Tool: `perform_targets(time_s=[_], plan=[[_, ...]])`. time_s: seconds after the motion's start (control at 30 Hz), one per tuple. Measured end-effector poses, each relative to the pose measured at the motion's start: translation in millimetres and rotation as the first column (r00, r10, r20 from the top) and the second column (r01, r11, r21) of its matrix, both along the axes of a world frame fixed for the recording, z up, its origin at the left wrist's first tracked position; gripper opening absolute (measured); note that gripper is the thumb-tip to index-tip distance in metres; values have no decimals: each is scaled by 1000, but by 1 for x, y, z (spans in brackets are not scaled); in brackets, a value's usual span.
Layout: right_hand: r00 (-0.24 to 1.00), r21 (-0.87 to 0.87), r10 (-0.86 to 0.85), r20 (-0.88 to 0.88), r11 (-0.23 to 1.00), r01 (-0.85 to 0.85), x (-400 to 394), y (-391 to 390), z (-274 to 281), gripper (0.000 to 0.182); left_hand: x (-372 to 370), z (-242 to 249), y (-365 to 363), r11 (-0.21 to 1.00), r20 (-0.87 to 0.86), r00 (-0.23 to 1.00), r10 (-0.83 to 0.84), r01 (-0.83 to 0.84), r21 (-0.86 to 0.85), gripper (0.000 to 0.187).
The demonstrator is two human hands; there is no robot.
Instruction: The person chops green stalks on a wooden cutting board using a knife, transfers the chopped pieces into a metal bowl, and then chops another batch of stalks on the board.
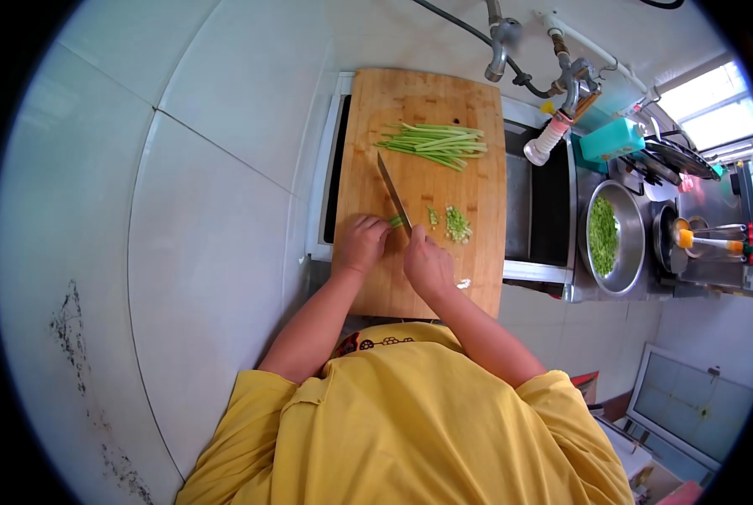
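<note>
My right hand (428, 263) is closed round the handle of a kitchen knife (393, 190), whose blade points away and to the left over a wooden cutting board (376, 101). Beside the blade, my left hand (363, 244) presses a short bunch of green stalks (396, 221) against the board; its fingers are curled and partly hide the stalks. Right of the knife lies a small pile of chopped green pieces (457, 225), with a few more bits close to the blade. Farther back on the board rests a bundle of long green stalks (435, 143).
The board lies across a sink (519, 194), under metal taps (572, 84) with a white-pink spout. To the right stands a steel bowl (635, 237) holding chopped greens (602, 236). Beyond it are a pan and ladles (683, 231) by the stove. A tiled wall (216, 219) borders the left side.
</note>
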State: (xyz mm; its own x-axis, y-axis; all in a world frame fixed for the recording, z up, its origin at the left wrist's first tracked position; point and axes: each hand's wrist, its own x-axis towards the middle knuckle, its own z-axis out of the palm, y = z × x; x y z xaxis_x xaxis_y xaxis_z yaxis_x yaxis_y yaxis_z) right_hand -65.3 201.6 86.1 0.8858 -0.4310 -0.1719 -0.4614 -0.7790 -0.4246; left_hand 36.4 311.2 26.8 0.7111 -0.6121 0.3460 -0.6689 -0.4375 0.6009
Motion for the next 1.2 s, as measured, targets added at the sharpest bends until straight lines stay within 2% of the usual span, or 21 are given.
perform_targets(time_s=[0.2, 0.3, 0.37, 0.47, 0.6, 0.77, 1.0, 1.07, 1.2], plan=[[997, 25, 8, -78, 1000, -6, 8, 1, 3, 19, 1, -1, 1, 1000, 10, 1000, -12, 12, 24, 10], [995, 51, -82, -62, 995, 86, 8, -2, -10, 20, 2, 1, 0, 999, -22, 999, -23, 24, 41, 10], [993, 82, -102, 65, 992, 97, 3, -4, -15, 14, 1, -1, 0, 999, 2, 1000, -14, 14, 35, 9], [997, 132, -80, 18, 988, 77, -1, -6, -13, 20, 2, -4, 2, 1000, 0, 1000, -20, 20, 22, 8], [998, 134, -52, 47, 990, 45, -4, -4, -3, 18, 2, -9, 1, 1000, 11, 1000, -24, 24, -13, 7], [1000, 88, -3, 2, 996, 3, 0, -3, -4, 17, 3, -9, 0, 1000, 7, 1000, -20, 20, -13, 7], [999, 35, 19, 36, 999, -20, 5, -2, -2, 14, 4, -5, 2, 1000, 19, 999, -27, 27, -11, 6], [997, 20, 68, -35, 998, -68, 10, -1, 3, 19, 4, -2, 3, 999, 16, 999, -34, 33, 34, 6], [998, -78, 67, 16, 995, -65, 5, 4, -17, 22, 3, -4, 2, 999, -3, 1000, -18, 18, 32, 7]])
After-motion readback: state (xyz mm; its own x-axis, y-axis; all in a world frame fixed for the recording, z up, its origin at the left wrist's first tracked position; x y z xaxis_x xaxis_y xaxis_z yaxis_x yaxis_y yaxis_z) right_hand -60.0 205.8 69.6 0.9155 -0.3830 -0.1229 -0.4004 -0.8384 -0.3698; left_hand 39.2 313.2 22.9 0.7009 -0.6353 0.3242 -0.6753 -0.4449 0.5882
